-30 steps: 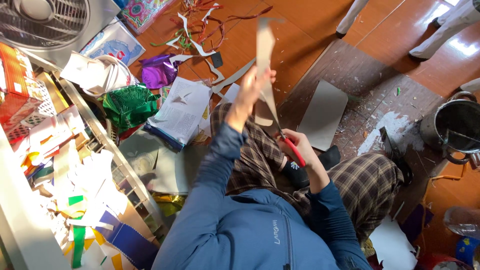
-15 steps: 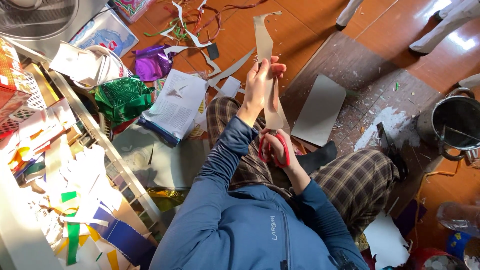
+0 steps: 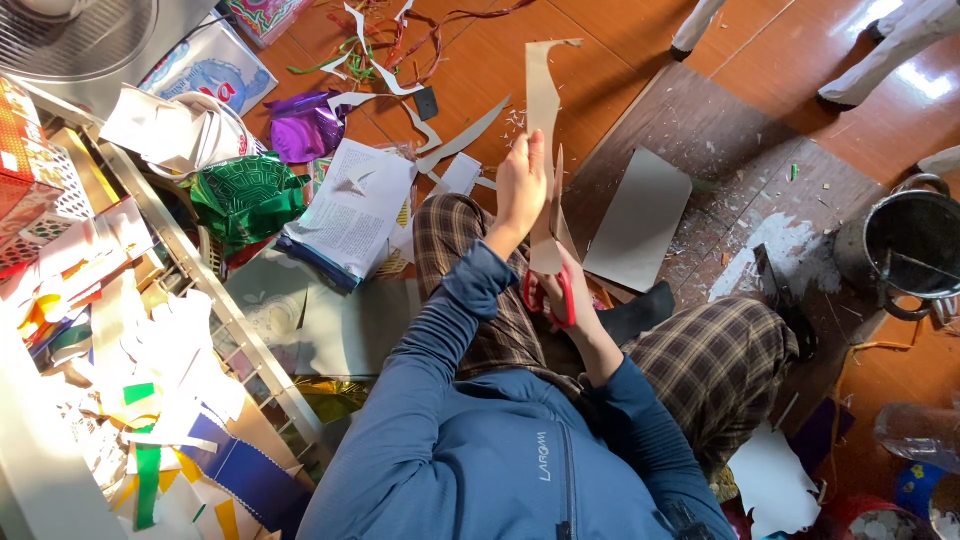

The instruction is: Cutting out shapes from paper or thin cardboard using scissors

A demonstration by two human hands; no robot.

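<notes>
Item, our left hand: closed on a long grey card strip, held upright above the lap; its curved top now reaches higher over the orange floor than half a second ago.

Item, our right hand: fingers through red-handled scissors, blades meeting the strip's lower part; the hand sits much as before.

Item, grey card sheet: flat on the brown mat, just right of the strip, unmoved.

Item, printed paper: beside our left knee, with green foil and purple foil beyond.

Item, metal pot: far right.
</notes>
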